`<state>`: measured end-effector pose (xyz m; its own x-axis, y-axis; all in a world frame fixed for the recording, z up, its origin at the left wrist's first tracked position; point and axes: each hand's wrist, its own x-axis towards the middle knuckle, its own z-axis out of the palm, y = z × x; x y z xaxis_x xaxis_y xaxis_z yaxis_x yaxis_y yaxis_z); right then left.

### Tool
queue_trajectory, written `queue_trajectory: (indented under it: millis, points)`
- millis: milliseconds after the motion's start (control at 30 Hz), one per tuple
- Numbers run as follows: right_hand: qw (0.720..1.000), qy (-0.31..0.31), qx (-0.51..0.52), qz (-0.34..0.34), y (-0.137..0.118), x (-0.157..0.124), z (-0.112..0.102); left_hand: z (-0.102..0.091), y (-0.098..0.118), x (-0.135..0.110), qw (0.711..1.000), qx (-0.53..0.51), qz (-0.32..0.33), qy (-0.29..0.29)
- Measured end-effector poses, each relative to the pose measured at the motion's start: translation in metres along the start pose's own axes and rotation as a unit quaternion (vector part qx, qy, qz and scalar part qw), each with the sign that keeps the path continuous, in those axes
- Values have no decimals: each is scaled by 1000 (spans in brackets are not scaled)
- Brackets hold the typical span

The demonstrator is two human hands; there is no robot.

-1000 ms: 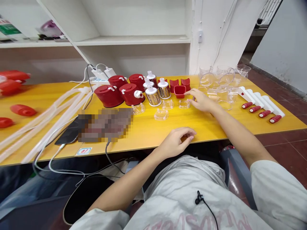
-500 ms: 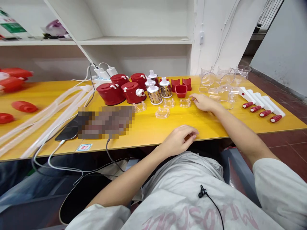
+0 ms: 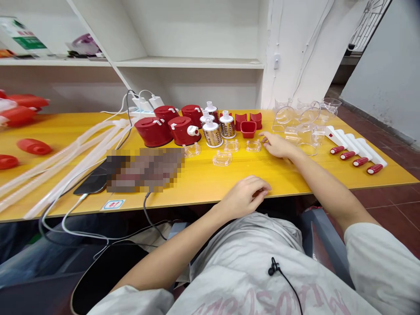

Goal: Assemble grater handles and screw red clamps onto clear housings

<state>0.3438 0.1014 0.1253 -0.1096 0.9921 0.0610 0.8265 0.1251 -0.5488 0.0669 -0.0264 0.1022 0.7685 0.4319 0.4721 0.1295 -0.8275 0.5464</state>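
Observation:
My left hand (image 3: 247,195) rests at the table's front edge, fingers loosely curved and thumb apart, holding nothing. Farther forward on the right, my right hand (image 3: 276,145) lies on the tabletop with its fingers apart and nothing in them. Its fingertips are close to a small clear plastic part (image 3: 253,146) and a red square cup (image 3: 248,129); I see no grip on either. More clear parts (image 3: 222,158) lie to the left. Behind them stand several metal grater drums (image 3: 212,133) with white tops. Red round housings (image 3: 184,130) with white fittings are grouped beside the drums.
Clear plastic hoppers (image 3: 303,127) stand right of my right hand, then a row of white handles (image 3: 361,148) with red grips. Leftward are a phone (image 3: 95,176), a blurred-out patch, cables, long translucent strips (image 3: 70,164) and red objects (image 3: 34,146). White shelves (image 3: 190,62) rise behind the yellow table (image 3: 200,186).
The camera view has shifted slightly, so the table's things appear a little lower. Both hands have stayed almost where they were, and nothing has been picked up.

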Motion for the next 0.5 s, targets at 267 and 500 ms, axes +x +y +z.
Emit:
queue_trajectory:
  millis: [267, 500]
  points:
    - [1000, 19, 22, -11, -6, -6, -1, 2, -4, -1, 1000, 20, 17, 3]
    - [986, 128, 80, -74, -40, -22, -35, 2, -5, -1, 999, 27, 29, 3]
